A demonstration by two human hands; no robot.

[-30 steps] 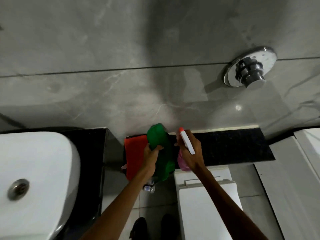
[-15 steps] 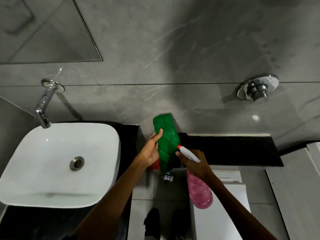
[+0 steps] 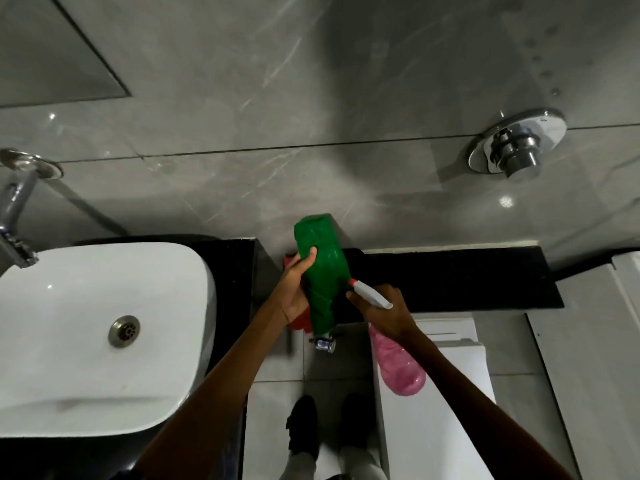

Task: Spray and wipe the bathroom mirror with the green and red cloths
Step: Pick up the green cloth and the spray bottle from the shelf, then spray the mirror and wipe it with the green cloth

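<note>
Grey marble tiles fill the wall ahead, and up at eleven o'clock sits the bottom corner of the mirror (image 3: 52, 46), well apart from both hands. Left hand (image 3: 294, 289) is clenched around the green cloth (image 3: 320, 271), bunched upright, with the red cloth (image 3: 299, 322) peeking out beneath the same fist. Right hand (image 3: 388, 311) is wrapped round the neck of the pink spray bottle (image 3: 398, 368), white nozzle (image 3: 370, 294) aimed at nine o'clock, its tip just beside the green cloth.

Judging by that, the step is wetting the cloth or getting ready to carry both up to the glass. Best played with a short squeeze, cloth kept close to the nozzle so mist doesn't drift.

Room to move? Open air at twelve o'clock. Watch the white basin (image 3: 104, 341) and black counter edge (image 3: 252, 271) at nine, the tap (image 3: 15, 216) at ten, and the toilet cistern (image 3: 443, 375) at five, under the bottle.
</note>
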